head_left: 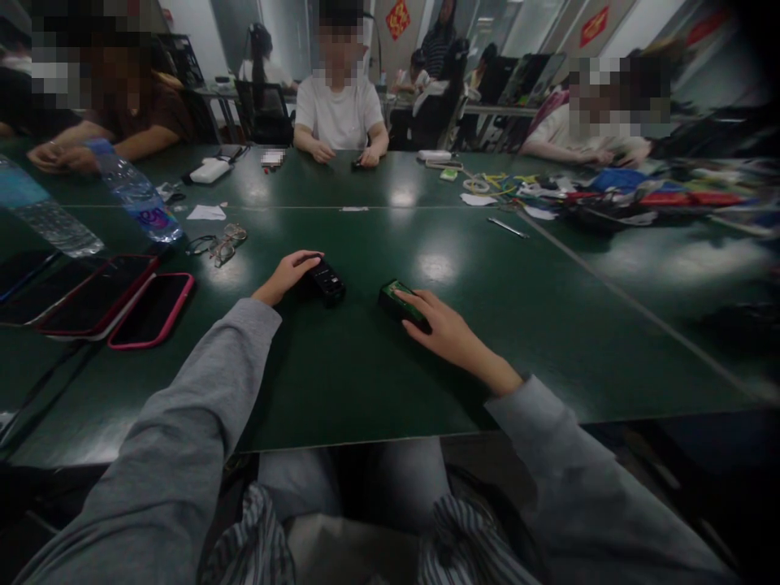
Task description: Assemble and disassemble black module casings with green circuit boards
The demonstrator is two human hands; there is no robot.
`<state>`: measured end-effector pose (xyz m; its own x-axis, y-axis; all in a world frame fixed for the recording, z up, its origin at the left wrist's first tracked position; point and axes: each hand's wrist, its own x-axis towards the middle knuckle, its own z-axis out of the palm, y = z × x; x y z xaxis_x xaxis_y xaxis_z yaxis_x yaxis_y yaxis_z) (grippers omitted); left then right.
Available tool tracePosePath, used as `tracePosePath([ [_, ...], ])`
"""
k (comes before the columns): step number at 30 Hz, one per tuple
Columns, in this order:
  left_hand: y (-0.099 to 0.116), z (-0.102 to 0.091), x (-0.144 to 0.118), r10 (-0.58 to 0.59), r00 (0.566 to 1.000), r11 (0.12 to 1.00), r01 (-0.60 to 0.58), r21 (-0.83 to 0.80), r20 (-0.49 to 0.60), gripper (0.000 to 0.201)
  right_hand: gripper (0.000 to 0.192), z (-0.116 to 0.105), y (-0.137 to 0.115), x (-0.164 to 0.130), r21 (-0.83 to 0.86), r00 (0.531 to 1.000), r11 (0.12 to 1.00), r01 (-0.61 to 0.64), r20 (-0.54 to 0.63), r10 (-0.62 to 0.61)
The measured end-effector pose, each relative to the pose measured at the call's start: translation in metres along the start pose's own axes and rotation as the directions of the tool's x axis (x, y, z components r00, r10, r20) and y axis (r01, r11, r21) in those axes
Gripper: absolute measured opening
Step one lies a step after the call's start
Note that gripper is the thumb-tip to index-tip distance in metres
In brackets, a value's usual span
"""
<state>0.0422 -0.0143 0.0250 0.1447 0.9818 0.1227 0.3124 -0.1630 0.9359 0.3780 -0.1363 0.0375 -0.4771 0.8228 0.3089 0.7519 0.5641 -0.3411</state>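
My left hand (291, 275) curls its thumb and fingers around the upper left end of a small black box-like device (327, 283), which has pale markings on its top face. It sits on the dark green table (341, 382). To its right, my right hand (444, 325) grips a small black block with a green top (399, 299), the fingers lying over its top and near side. A gap of bare tabletop separates the two objects. What kind of devices they are, I cannot make out.
Phones (152, 310), two tilted water bottles (137, 195) and eyeglasses (229, 244) are at the left. A pen (508, 227) lies to the right, before a heap of cables and bags (639, 195). Across the table, a person in white (339, 114) sits; others sit to both sides.
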Motion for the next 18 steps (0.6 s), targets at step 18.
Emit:
tracePosePath([
  [18, 0.003, 0.0, -0.001, 0.012, 1.0, 1.0, -0.012, -0.01, 0.012, 0.039, 0.065, -0.134, 0.221, -0.171, -0.253, 0.913, 0.918, -0.306, -0.352, 0.208],
])
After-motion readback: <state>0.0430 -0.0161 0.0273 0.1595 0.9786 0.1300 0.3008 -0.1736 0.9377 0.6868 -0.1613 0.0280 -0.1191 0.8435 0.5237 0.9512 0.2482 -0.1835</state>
